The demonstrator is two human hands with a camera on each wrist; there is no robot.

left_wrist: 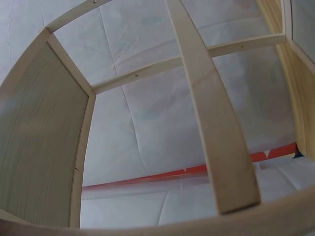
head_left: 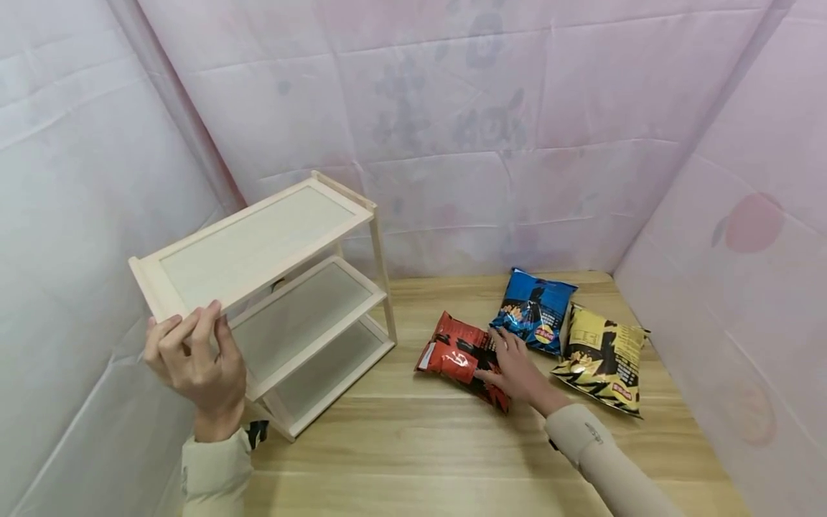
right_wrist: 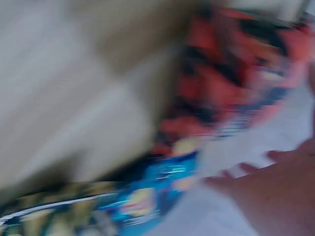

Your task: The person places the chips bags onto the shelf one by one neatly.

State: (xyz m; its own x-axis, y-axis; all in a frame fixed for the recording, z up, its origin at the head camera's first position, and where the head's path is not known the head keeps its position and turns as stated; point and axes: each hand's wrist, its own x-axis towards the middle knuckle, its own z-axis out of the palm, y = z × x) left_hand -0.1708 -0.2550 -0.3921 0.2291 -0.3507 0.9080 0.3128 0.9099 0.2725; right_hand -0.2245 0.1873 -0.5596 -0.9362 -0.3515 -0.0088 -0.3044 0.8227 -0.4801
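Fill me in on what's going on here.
A person's left hand grips a three-tier wooden rack by its top near edge. The right hand is over the right side of a red snack bag; whether it touches is unclear. A blue bag and a yellow bag lie farther right on the wooden table.

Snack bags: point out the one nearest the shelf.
The red bag; the blue bag and the yellow bag both lie farther right, away from the shelf.

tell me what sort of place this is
Probably a makeshift booth: creased, cloth-like sheets line three sides of a wood-grain surface, with a three-tier rack and a red snack bag on it.
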